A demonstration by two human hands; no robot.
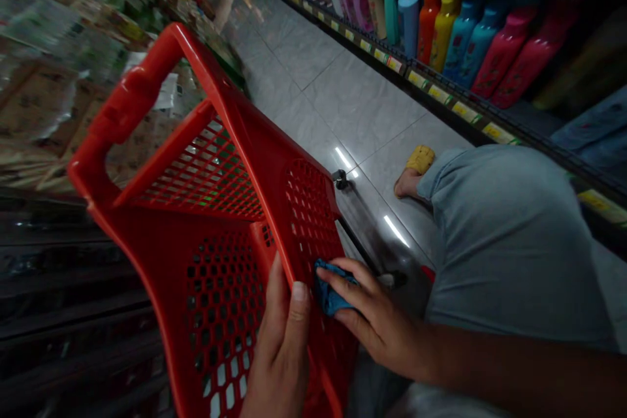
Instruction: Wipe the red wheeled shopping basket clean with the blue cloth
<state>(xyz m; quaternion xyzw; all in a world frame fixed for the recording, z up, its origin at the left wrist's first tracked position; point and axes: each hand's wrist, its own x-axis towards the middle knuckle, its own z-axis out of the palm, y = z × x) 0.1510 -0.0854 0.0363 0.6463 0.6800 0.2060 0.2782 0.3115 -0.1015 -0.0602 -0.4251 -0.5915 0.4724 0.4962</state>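
A red plastic shopping cart (249, 137) stands tilted across the view, its handle (125, 101) at the upper left. My left hand (281, 346) grips the cart's near side rim, thumb on top and fingers on the inner side. Against the outer side wall, my right hand (375, 313) presses a crumpled blue cloth (330, 290) under its fingers. The cloth touches the lattice panel just below the rim. Inside the basket I see only red lattice walls and floor.
On the right, a shelf (416, 78) holds several coloured bottles (453, 32). Packaged goods (44, 98) fill the left side. My bent knee (504, 241) and a foot in a yellow shoe (416, 166) are right of the cart. Grey tiled floor (313, 72) runs along the aisle.
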